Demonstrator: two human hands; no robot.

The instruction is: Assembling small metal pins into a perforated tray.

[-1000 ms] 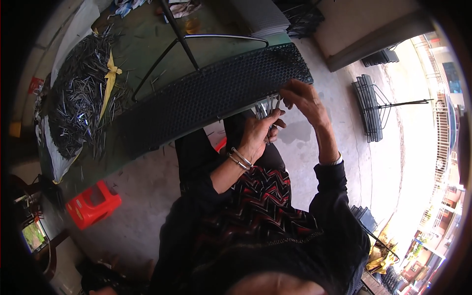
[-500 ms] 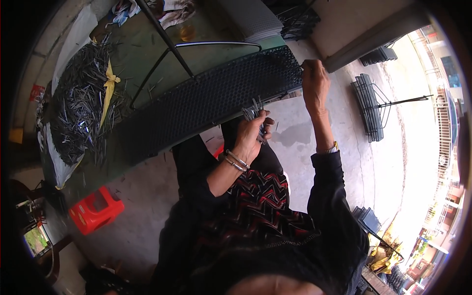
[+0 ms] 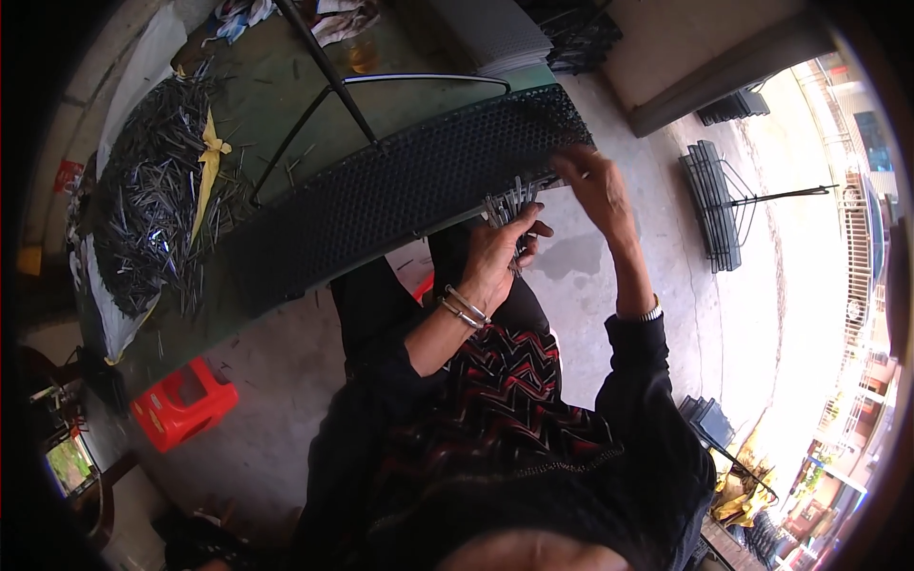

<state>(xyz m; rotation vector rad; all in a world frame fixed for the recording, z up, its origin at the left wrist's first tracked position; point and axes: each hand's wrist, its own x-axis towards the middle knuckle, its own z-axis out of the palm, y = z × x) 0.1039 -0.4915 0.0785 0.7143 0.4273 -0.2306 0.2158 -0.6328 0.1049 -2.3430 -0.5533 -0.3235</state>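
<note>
My left hand (image 3: 495, 257) is closed around a bundle of thin grey strips (image 3: 514, 202), their ends fanning up past the thumb and fingers. It is held just off the near edge of a long black perforated panel (image 3: 409, 162), which lies slantwise on the green tabletop. Over the panel's right end is my right hand (image 3: 605, 195), its fingers bent toward the left and smeared by motion. Whether those fingers hold a strip cannot be made out. A black rod frame (image 3: 328, 81) rises from the panel's far side.
A heap of loose dark strips (image 3: 157, 209) lies in a white sack at the table's left, a yellow tie (image 3: 211, 157) beside it. Grey sheets (image 3: 486, 38) are stacked at the back. A red plastic stool (image 3: 186, 404) stands on the floor; a slatted rack (image 3: 714, 205) is at right.
My right hand has come away from the panel's right corner, moving left and toward me, nearer the bundle. My left hand has shifted slightly right, still gripping the strips.
</note>
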